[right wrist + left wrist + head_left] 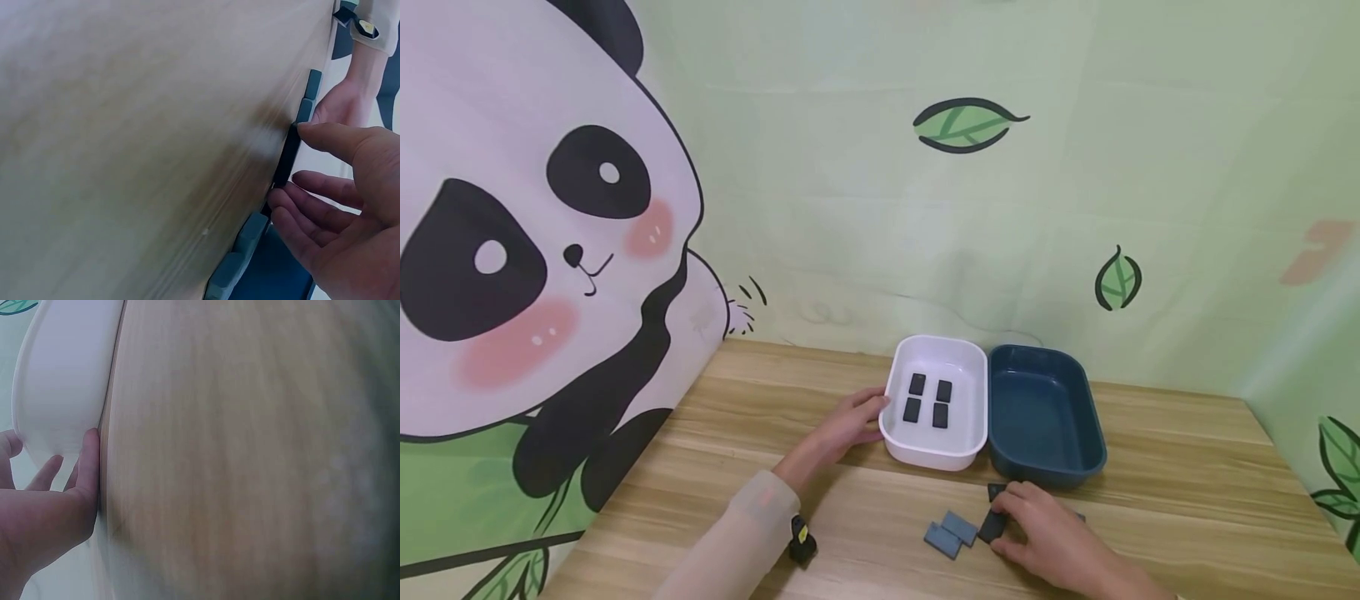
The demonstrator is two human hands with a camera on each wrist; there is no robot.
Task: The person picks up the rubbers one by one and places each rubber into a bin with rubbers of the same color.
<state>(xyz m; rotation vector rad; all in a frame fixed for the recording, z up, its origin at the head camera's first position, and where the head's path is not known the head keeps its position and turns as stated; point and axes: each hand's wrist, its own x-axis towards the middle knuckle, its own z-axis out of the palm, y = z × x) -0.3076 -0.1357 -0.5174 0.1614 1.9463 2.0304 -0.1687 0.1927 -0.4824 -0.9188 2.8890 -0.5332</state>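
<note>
My left hand rests against the left side of a white tub, its fingers mostly straight along the wall in the left wrist view. Inside the tub lie several small black rectangular tiles. With thumb and fingers, my right hand pinches a black tile at the table, in front of a dark blue tub. Another black tile shows partly behind those fingers. Two blue-grey tiles lie just left of the right hand. The right wrist view shows more blue-grey tiles near the fingers.
Both tubs stand side by side towards the back of the wooden table. Behind them rises a pale green backdrop with a printed panda and leaves. A black device sits at the left sleeve's cuff.
</note>
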